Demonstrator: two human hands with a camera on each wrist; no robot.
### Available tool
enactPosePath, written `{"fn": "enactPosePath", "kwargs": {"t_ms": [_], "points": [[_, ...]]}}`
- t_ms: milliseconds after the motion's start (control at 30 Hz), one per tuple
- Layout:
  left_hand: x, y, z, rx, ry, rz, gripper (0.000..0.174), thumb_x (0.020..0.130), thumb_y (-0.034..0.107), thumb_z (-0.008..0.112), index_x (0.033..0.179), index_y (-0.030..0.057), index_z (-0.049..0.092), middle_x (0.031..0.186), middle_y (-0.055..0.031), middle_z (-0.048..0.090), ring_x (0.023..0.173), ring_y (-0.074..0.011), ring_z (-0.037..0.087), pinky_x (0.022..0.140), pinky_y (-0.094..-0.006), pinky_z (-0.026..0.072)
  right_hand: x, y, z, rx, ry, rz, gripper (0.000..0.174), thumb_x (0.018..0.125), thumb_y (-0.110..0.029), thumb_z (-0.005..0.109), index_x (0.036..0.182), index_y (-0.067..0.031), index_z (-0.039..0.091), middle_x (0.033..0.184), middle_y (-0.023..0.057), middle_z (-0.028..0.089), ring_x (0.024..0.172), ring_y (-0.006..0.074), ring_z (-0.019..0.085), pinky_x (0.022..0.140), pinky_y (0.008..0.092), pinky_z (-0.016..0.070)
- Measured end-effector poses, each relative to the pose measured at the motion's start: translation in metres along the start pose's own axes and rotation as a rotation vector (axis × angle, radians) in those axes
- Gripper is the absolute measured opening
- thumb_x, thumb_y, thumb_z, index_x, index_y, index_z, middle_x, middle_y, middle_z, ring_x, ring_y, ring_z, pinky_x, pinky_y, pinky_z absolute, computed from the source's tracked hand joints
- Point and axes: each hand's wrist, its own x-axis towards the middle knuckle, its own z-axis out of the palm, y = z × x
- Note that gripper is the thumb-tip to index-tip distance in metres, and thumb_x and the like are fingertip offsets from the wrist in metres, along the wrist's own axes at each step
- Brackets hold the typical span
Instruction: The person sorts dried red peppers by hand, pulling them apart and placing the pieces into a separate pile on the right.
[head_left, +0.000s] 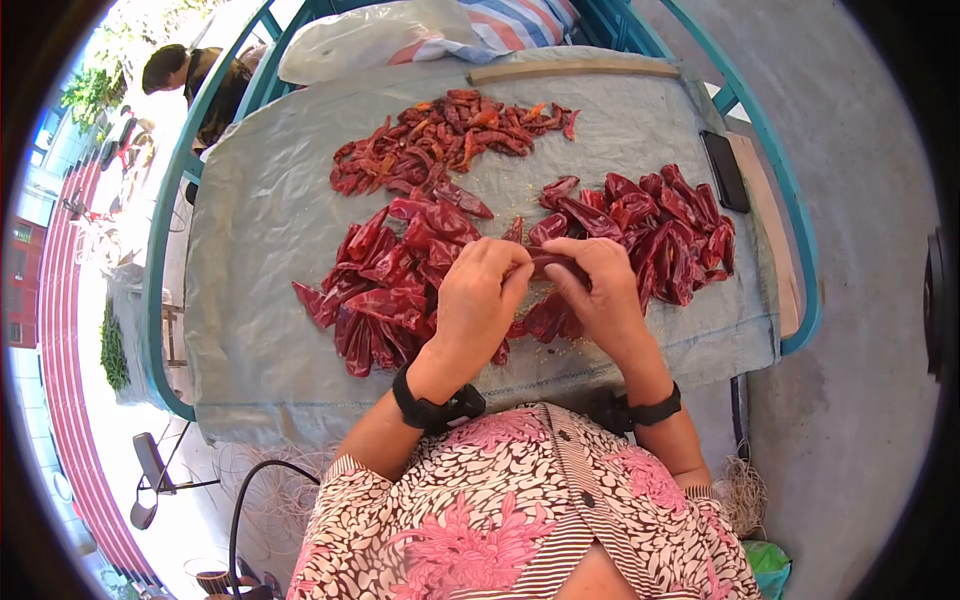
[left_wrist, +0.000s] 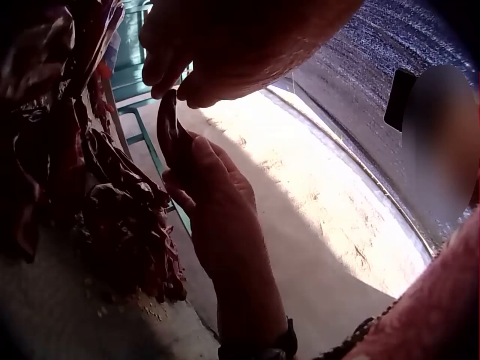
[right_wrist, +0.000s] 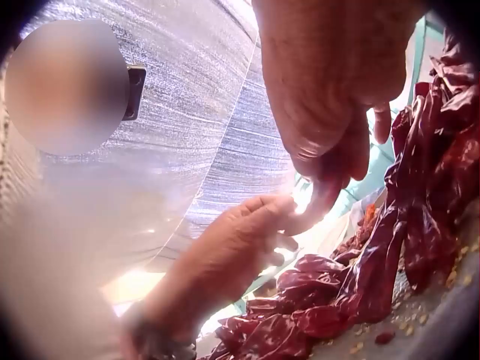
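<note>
Between both hands is a dried red chili pepper [head_left: 545,260], held over the near middle of a cloth-covered surface. My left hand [head_left: 472,305] pinches one end with thumb and fingertips. The other end is gripped by my right hand [head_left: 608,300], thumb toward me. In the left wrist view the glossy pepper [left_wrist: 169,135] spans the gap between the hands. The right wrist view shows the pepper [right_wrist: 324,199] partly covered by fingers. Large dried peppers [head_left: 375,285] lie heaped left of the hands, and another heap of large peppers [head_left: 680,230] lies to the right.
Smaller wrinkled chilies [head_left: 455,135] form a heap at the back. A black phone [head_left: 725,172] lies at the right edge, a wooden strip [head_left: 575,70] at the far edge. Teal metal rails [head_left: 785,200] surround the grey cloth [head_left: 255,300]. Pale seeds are scattered near the peppers.
</note>
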Motion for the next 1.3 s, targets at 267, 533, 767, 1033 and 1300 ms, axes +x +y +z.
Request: {"fn": "enactPosePath", "kwargs": {"t_ms": [267,533,767,1033,1300], "points": [[-0.01,-0.019,0.018,0.379,-0.257,-0.091,0.028,0.09,0.011,0.072,0.117,0.0077,0.063,0.128,-0.0207,0.061,0.095,-0.0407,0.07,0.077,-0.048,0.0575,0.013,0.013,-0.02,-0.221,0.259,0.077,0.029,0.089,-0.013,0.075,0.118,-0.0104,0.071,0.113,0.0072,0.072,0.105,0.0284,0.065,0.092,0.041,0.0452],[-0.013,-0.032,0.024,0.474,-0.273,-0.1,0.016,0.09,0.007,0.067,0.105,0.01,0.064,0.11,-0.0136,0.063,0.084,-0.0379,0.069,0.069,-0.0466,0.0565,0.002,0.01,-0.011,-0.239,0.204,0.079,0.034,0.087,-0.007,0.074,0.121,-0.0117,0.069,0.119,0.008,0.069,0.114,0.0291,0.06,0.101,0.0431,0.0431],[-0.006,0.003,0.0,0.185,-0.1,0.044,0.01,0.088,0.002,0.066,0.096,0.0082,0.065,0.1,-0.0107,0.064,0.087,-0.0334,0.066,0.072,-0.0437,0.0538,0.006,-0.014,-0.012,-0.166,0.094,-0.07,0.04,0.085,-0.009,0.077,0.124,-0.011,0.068,0.119,0.0089,0.069,0.114,0.0294,0.06,0.104,0.0445,0.0418],[0.005,-0.014,-0.012,0.398,0.05,0.113,0.032,0.087,-0.003,0.062,0.117,0.0062,0.063,0.125,-0.0132,0.064,0.118,-0.0355,0.055,0.098,-0.0455,0.0437,0.004,-0.005,-0.006,-0.142,0.18,-0.037,0.032,0.088,-0.009,0.075,0.119,-0.0125,0.069,0.097,0.0029,0.072,0.092,0.0222,0.066,0.106,0.0444,0.0398],[0.006,-0.049,-0.011,0.795,-0.09,0.003,0.049,0.087,0.003,0.065,0.135,0.0122,0.062,0.144,-0.0117,0.053,0.137,-0.0343,0.042,0.112,-0.054,0.0302,0.0,0.002,0.0,-0.216,0.256,0.116,0.034,0.089,-0.005,0.071,0.122,-0.0142,0.069,0.103,0.0002,0.072,0.097,0.0188,0.066,0.108,0.0441,0.0368]]}}
